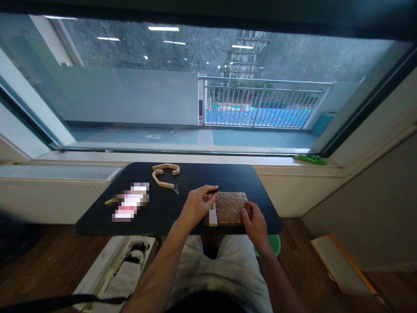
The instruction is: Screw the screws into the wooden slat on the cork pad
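A brown, speckled rectangular block (232,208) lies near the front edge of the black table (182,213). Along its left end runs a pale strip (213,216). My left hand (195,205) is closed in a pinch at the block's far left corner, with a small dark piece (213,190) at its fingertips. Gripping the block's right edge is my right hand (256,222), thumb on top and fingers curled at the side. Two bent pale wooden pieces (163,184) rest farther back, with a few small dark metal parts (176,189) beside them.
A blurred-out pink and white item (130,202) lies on the table's left, by a wooden stick (110,201). Below stand an open white box (97,269) and a green bucket (275,245). Behind are the windowsill with a green cloth (311,160) and a radiator (58,187).
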`<state>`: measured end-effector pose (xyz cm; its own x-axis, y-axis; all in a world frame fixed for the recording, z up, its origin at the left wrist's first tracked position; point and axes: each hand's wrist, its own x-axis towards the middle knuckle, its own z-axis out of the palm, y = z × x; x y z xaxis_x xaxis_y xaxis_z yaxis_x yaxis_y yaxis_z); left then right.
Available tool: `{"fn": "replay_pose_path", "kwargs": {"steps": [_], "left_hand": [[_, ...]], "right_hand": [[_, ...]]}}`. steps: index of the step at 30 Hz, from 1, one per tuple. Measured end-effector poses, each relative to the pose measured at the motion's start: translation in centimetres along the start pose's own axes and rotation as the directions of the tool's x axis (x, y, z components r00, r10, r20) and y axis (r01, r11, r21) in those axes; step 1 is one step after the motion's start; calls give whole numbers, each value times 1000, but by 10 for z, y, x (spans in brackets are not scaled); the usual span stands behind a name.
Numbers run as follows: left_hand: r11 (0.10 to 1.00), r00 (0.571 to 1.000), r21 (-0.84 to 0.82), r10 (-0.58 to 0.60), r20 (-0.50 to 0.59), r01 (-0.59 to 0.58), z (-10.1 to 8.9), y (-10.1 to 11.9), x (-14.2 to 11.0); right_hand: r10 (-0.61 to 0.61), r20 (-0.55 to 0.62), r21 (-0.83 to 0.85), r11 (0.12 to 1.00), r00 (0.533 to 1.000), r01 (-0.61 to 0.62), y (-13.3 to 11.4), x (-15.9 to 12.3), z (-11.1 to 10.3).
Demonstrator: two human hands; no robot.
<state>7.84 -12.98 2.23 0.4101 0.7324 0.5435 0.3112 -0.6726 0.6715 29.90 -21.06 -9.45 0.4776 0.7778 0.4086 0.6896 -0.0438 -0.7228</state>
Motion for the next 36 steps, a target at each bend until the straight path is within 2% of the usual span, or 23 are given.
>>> {"fn": "replay_pose_path", "kwargs": {"steps": [8,21,28,31,36], "left_hand": [[997,999,72,13,-31,-11,1,-2,0],[999,999,45,1,34,-3,-1,-2,0],[994,990,-17,108,-88,-110,5,-7,-2],[995,988,-6,99,-115,-100,6,-7,-2],[997,993,13,72,-96,-71,5,-6,-2]], "right_hand": [[9,13,6,1000,1000,-9,-2,0,-1],[19,17,14,1000,1000,-19,-3,1,-3],[28,18,6,1000,999,-28,-2,0,-1],[31,19,-2,1000,999,-31,-2,-1,-2],[29,26,5,1000,999,-29,-1,-1,-2]]}}
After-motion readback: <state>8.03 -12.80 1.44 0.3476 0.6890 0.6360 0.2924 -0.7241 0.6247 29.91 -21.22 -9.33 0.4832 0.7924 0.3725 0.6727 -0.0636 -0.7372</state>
